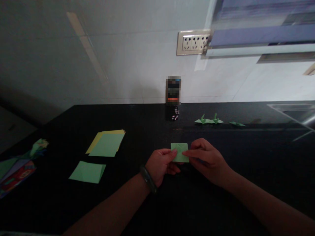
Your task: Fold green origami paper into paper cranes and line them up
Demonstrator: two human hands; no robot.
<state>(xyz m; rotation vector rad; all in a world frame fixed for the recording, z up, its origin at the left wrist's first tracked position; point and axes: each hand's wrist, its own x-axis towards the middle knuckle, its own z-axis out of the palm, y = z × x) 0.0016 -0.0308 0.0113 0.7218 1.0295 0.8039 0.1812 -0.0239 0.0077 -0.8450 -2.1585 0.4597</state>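
Observation:
A small folded square of light green origami paper is held above the dark countertop. My left hand, with a dark bangle on its wrist, pinches the square's left side, thumb on top and fingers beneath. On the right side, my right hand has its index finger on the paper's face, the other fingers curled by the edge. To the left lie a folded green sheet and a stack of green and yellow paper. Folded green paper cranes stand behind my right hand.
A phone, its screen blurred out, leans on the tiled wall, a beaded strand before it. Another green folded piece lies right of the cranes. At far left are a colourful packet and crumpled paper. A metal sink edge is at right.

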